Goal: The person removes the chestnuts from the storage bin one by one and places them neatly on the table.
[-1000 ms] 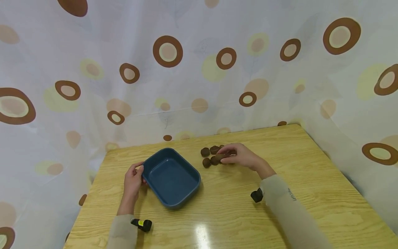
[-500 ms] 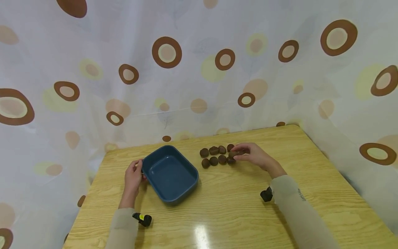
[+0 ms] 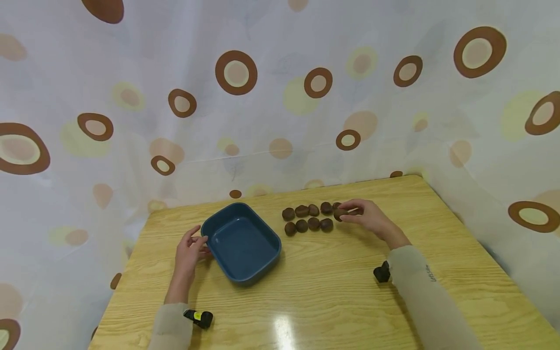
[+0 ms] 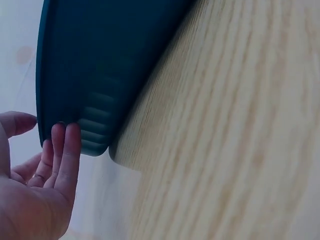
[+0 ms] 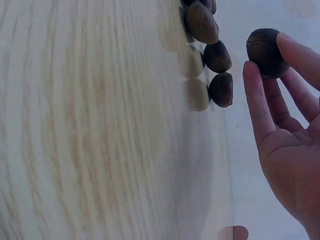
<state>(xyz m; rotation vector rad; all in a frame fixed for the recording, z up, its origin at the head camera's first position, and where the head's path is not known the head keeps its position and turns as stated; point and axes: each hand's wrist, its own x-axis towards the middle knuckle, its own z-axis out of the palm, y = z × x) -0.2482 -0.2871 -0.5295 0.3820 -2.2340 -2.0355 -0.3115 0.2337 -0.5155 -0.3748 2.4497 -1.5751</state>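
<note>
A deep blue rectangular dish [image 3: 242, 248] with rounded corners sits on the table. At its left corner is my left hand [image 3: 188, 253]. In the left wrist view its fairly straight fingers [image 4: 70, 155] lie against the dish's ribbed outer side, lightly touching it. My right hand [image 3: 367, 216] pinches a dark brown chestnut [image 5: 266, 52] between thumb and fingertips. That chestnut is held at the right end of two rows of chestnuts [image 3: 313, 223]. One at the end of the back row [image 3: 337, 206] is partly hidden by the fingers.
The wooden table [image 3: 323, 301] runs up to a patterned curtain [image 3: 280, 121] behind and on both sides. A black wrist camera [image 3: 203, 318] is strapped to the left sleeve, another camera [image 3: 382, 272] to the right.
My right hand has moved right along the rows with a chestnut between its fingers, uncovering the chestnuts it hid. The left hand's fingers have loosened at the dish's corner.
</note>
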